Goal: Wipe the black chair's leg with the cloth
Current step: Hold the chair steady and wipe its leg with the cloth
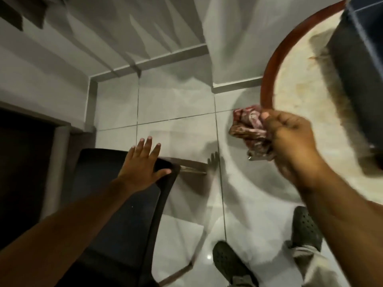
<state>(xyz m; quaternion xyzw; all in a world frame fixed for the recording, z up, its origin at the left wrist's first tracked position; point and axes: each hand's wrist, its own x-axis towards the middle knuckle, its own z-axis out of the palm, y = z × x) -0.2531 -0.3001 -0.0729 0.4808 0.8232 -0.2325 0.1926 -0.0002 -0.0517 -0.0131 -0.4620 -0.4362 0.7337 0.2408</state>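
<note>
The cloth (250,133), a crumpled reddish rag, is bunched tight in the closed right hand (290,139), right of centre in the frame, held in the air beside the round table (269,79) and well clear of the black chair (116,204). The left hand (143,162) is spread flat, fingers open, over the chair's upper edge at centre left, with nothing gripped. A chair leg (192,172) seems to be glimpsed as a blurred bar just right of that hand. For a clean wipe, the chair should be steadied first, and the cloth wrapped round the leg and drawn along it.
</note>
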